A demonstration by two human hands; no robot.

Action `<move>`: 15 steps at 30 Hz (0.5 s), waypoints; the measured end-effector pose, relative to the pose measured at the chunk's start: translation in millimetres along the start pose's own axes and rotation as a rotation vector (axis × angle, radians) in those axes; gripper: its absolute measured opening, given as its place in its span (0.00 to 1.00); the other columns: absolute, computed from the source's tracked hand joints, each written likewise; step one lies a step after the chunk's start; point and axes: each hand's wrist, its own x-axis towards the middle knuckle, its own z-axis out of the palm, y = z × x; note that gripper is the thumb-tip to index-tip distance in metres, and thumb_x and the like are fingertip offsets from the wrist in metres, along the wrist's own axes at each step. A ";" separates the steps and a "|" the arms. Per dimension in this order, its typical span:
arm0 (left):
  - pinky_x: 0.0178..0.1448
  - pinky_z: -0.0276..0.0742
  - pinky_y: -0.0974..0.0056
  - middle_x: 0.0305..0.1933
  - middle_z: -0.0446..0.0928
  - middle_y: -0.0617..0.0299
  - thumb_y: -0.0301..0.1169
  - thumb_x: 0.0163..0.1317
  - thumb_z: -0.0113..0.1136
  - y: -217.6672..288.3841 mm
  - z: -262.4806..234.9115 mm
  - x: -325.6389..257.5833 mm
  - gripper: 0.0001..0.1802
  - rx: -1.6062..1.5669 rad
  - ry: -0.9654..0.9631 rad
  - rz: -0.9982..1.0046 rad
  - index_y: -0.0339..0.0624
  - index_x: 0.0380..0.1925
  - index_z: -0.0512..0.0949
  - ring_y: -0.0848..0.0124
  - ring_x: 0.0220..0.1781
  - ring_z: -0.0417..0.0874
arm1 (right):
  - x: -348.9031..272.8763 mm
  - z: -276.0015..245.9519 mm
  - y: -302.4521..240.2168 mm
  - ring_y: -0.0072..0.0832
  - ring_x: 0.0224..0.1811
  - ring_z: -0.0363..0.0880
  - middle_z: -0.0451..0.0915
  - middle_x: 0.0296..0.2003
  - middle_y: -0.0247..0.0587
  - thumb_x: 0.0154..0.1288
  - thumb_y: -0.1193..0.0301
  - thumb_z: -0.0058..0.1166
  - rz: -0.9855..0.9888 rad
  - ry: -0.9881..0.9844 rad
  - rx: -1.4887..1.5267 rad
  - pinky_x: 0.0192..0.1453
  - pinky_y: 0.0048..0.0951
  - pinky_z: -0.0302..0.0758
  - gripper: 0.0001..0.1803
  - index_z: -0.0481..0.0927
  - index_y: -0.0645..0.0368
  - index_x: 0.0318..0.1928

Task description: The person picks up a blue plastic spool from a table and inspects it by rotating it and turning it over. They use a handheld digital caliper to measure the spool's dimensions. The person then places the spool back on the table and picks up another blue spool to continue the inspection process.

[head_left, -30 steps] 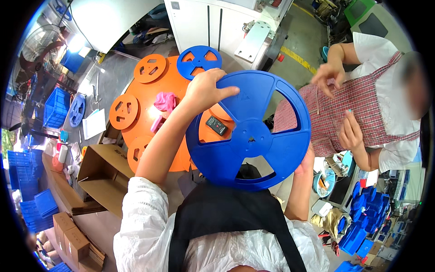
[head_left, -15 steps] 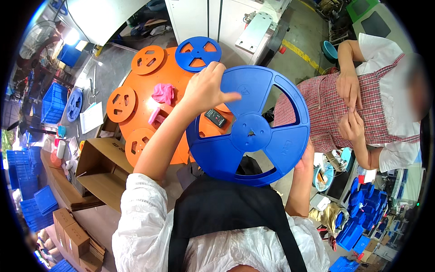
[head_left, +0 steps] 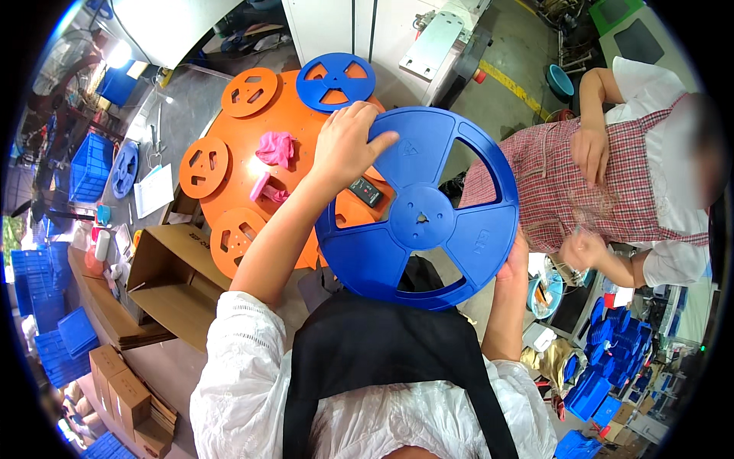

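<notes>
A large blue plastic reel (head_left: 355,256) with wide cut-outs and a round hub is held up before me, its face turned toward me. My left hand (head_left: 348,149) grips its upper left rim, thumb at the near face and fingers over the edge. On the lower right rim is my right hand (head_left: 516,256), its fingers partly hidden behind the reel. Past the reel lies a round orange table (head_left: 237,138). It carries several orange disc fixtures (head_left: 204,167), a smaller-looking blue reel (head_left: 336,82), a pink cloth (head_left: 275,148) and a black handheld device (head_left: 367,191), partly covered by the held reel.
An open cardboard box (head_left: 172,268) stands left of the orange table, below a grey bench (head_left: 183,115). At the right a co-worker in a red checked apron (head_left: 527,164) is close by. A machine with a metal plate (head_left: 432,46) stands at the back; blue parts (head_left: 604,344) are piled lower right.
The held reel has risen slightly and its face has tilted a little, with both my hands still on its rim. The co-worker's hands have moved apart.
</notes>
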 end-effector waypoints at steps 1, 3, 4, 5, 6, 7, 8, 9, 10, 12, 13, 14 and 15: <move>0.61 0.69 0.54 0.52 0.75 0.53 0.43 0.60 0.61 -3.0 1.6 2.2 0.25 -0.026 -0.010 -0.025 0.37 0.50 0.73 0.55 0.57 0.74 | -0.1 0.8 -0.3 0.30 0.40 0.82 0.81 0.42 0.42 0.71 0.71 0.47 -0.005 -0.018 -0.003 0.43 0.32 0.82 0.14 0.75 0.61 0.53; 0.62 0.67 0.53 0.54 0.74 0.53 0.42 0.63 0.58 -4.1 2.6 3.2 0.23 0.016 -0.032 -0.056 0.37 0.52 0.73 0.54 0.58 0.73 | 0.4 1.7 -0.2 0.31 0.40 0.83 0.81 0.42 0.42 0.71 0.71 0.47 -0.008 -0.002 -0.001 0.43 0.32 0.83 0.14 0.75 0.61 0.53; 0.64 0.66 0.52 0.57 0.73 0.52 0.42 0.63 0.57 -3.3 3.2 3.4 0.23 0.084 -0.046 -0.059 0.38 0.53 0.73 0.53 0.60 0.72 | 1.2 1.3 0.3 0.31 0.40 0.83 0.81 0.42 0.43 0.71 0.71 0.47 -0.007 0.033 0.004 0.43 0.32 0.83 0.14 0.75 0.61 0.53; 0.65 0.64 0.50 0.60 0.71 0.52 0.41 0.64 0.56 -2.1 3.7 3.2 0.24 0.151 -0.059 -0.062 0.38 0.55 0.72 0.53 0.63 0.70 | 1.8 1.4 0.5 0.31 0.39 0.83 0.81 0.42 0.43 0.71 0.71 0.47 -0.007 0.068 0.009 0.43 0.33 0.83 0.14 0.75 0.61 0.53; 0.67 0.61 0.48 0.63 0.68 0.51 0.42 0.64 0.55 -0.4 8.4 0.1 0.25 0.216 0.024 -0.022 0.38 0.57 0.70 0.51 0.66 0.66 | 2.1 2.0 0.6 0.31 0.39 0.83 0.81 0.42 0.43 0.71 0.71 0.47 -0.003 0.103 0.007 0.43 0.32 0.83 0.14 0.75 0.61 0.53; 0.70 0.57 0.45 0.66 0.65 0.51 0.42 0.65 0.55 1.5 16.2 -6.7 0.27 0.281 0.109 0.017 0.39 0.60 0.68 0.50 0.69 0.62 | 2.4 3.3 1.2 0.31 0.39 0.83 0.81 0.42 0.43 0.71 0.71 0.47 0.001 0.138 0.005 0.42 0.32 0.83 0.14 0.75 0.62 0.53; 0.72 0.54 0.43 0.69 0.61 0.50 0.42 0.65 0.55 5.0 20.9 -13.8 0.29 0.344 0.193 0.058 0.40 0.62 0.66 0.49 0.72 0.58 | 2.3 3.7 1.7 0.31 0.38 0.83 0.81 0.41 0.44 0.70 0.71 0.47 0.005 0.174 0.004 0.42 0.32 0.83 0.14 0.75 0.62 0.53; 0.74 0.42 0.36 0.75 0.51 0.49 0.45 0.64 0.55 8.6 21.1 -21.0 0.36 0.348 0.119 0.072 0.41 0.68 0.59 0.46 0.77 0.45 | 1.6 5.0 2.5 0.31 0.38 0.83 0.81 0.41 0.44 0.71 0.70 0.46 -0.012 0.156 0.009 0.41 0.32 0.83 0.14 0.75 0.62 0.53; 0.74 0.41 0.36 0.75 0.50 0.48 0.46 0.64 0.55 12.3 22.6 -29.9 0.37 0.346 0.081 0.110 0.41 0.68 0.59 0.46 0.77 0.44 | 0.1 6.9 3.1 0.31 0.38 0.83 0.81 0.41 0.44 0.71 0.70 0.46 -0.027 0.139 0.012 0.41 0.32 0.83 0.14 0.75 0.63 0.53; 0.74 0.39 0.37 0.75 0.50 0.47 0.47 0.62 0.55 18.7 26.2 -50.3 0.39 0.345 0.006 0.185 0.41 0.69 0.57 0.46 0.77 0.43 | -0.7 7.5 3.2 0.31 0.37 0.83 0.81 0.40 0.44 0.71 0.70 0.45 -0.043 0.126 0.016 0.40 0.32 0.83 0.14 0.74 0.63 0.52; 0.74 0.36 0.36 0.75 0.49 0.46 0.49 0.61 0.56 22.1 27.2 -62.6 0.40 0.292 -0.039 0.197 0.41 0.69 0.58 0.46 0.77 0.43 | 0.1 7.2 3.7 0.31 0.37 0.83 0.81 0.40 0.44 0.71 0.71 0.44 -0.043 0.126 0.018 0.40 0.31 0.83 0.14 0.74 0.64 0.52; 0.74 0.37 0.35 0.74 0.53 0.49 0.51 0.59 0.56 24.0 32.1 -74.7 0.41 0.287 -0.016 0.219 0.42 0.68 0.60 0.49 0.77 0.48 | 0.7 6.8 3.6 0.31 0.37 0.83 0.81 0.40 0.44 0.72 0.71 0.44 -0.045 0.127 0.019 0.40 0.31 0.83 0.14 0.74 0.64 0.52; 0.74 0.37 0.35 0.74 0.54 0.51 0.51 0.59 0.56 26.8 33.8 -86.1 0.41 0.270 -0.057 0.218 0.42 0.68 0.60 0.51 0.77 0.49 | 1.6 5.1 4.0 0.32 0.37 0.83 0.81 0.40 0.44 0.72 0.71 0.44 -0.044 0.119 0.017 0.40 0.31 0.84 0.14 0.74 0.64 0.52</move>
